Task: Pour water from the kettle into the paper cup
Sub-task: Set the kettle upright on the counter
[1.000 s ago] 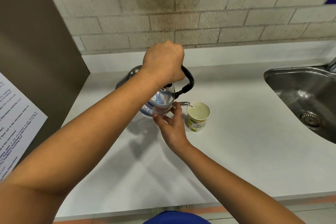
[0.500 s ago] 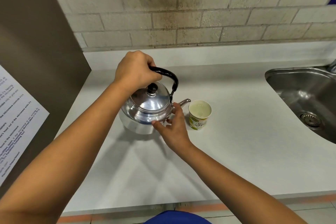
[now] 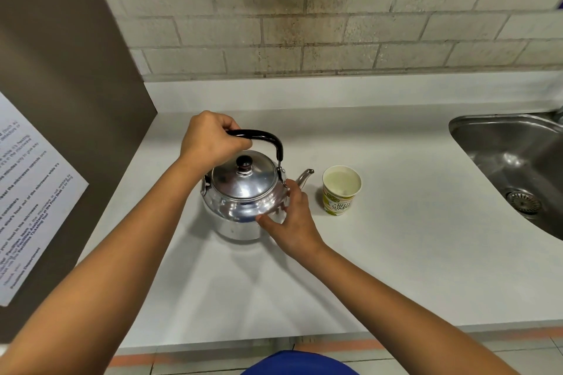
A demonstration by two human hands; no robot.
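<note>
A polished metal kettle (image 3: 243, 204) stands upright on a white tabletop (image 3: 396, 253), its lid with a black knob (image 3: 244, 162) in place and its short spout (image 3: 304, 176) aimed at a paper cup (image 3: 341, 190) just beside it — the two are close but not touching. The left hand (image 3: 210, 140) is curled shut around the rear end of the kettle's black arched handle (image 3: 265, 140), knuckles up, forearm reaching in from the lower left. The right hand (image 3: 289, 222) rests against the kettle's near right flank, fingers loosely spread and laid on the shiny body below the spout, thumb at the lower shoulder; it steadies the vessel and grips nothing. The cup, printed in yellow-green with lettering that is only partly legible, sits upright to the right of the spout and holds pale liquid well up its wall. Farther right, well apart from the cup, the curved rim of a stainless steel sink (image 3: 502, 137) cuts into the tabletop, its drain strainer (image 3: 522, 202) visible in the basin. A wall of pale tiles (image 3: 304, 39) runs behind the scene — stained darker near the middle. On the left, a brown panel (image 3: 76, 85) carries a printed paper notice (image 3: 27, 192) whose text is too blurred to read.
</note>
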